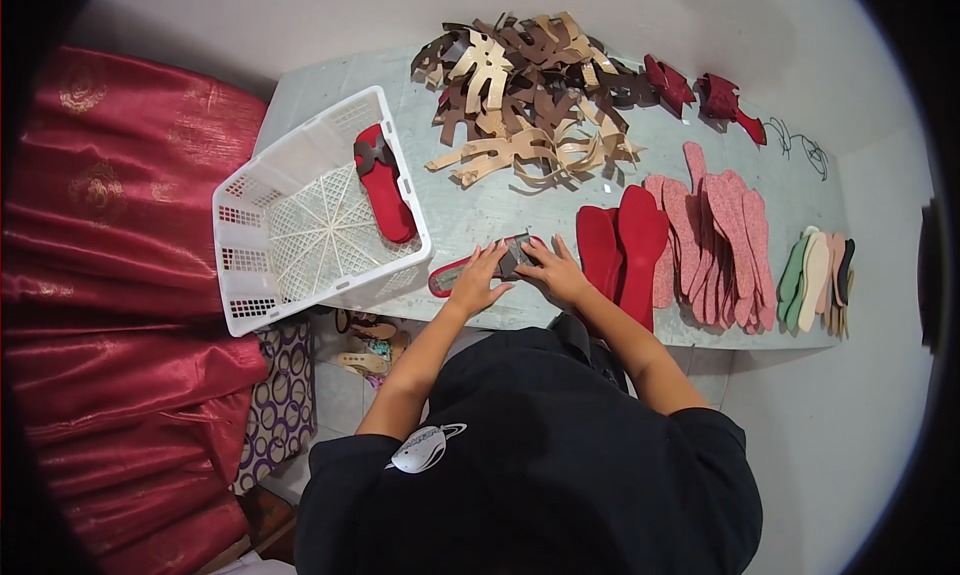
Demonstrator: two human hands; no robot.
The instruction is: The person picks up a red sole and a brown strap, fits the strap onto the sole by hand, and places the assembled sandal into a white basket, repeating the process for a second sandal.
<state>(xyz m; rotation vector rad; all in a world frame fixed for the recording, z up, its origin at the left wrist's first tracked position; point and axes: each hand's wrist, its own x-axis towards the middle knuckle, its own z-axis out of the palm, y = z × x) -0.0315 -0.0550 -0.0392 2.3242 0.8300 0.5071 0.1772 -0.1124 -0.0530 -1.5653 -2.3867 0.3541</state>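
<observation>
A red-edged shoe sole (452, 274) lies grey underside up at the table's front edge, with a dark grey upper strap (517, 251) across its right part. My left hand (480, 283) rests on the middle of the sole, its fingers gripping beside the strap and the thumb apart. From the right, my right hand (552, 273) holds the strap end of the sole, fingers bent over it. The fingertips partly hide where strap and sole meet. Close to my right hand lie several red soles (636, 250).
On the left a white plastic basket (375, 280) holds a red sole with a dark strap (387, 195). Cut straps (530, 95) are heaped at the back. Pink speckled soles (735, 240), green and cream soles (812, 275), dark red uppers (718, 97) and thin cord (800, 147) occupy the right.
</observation>
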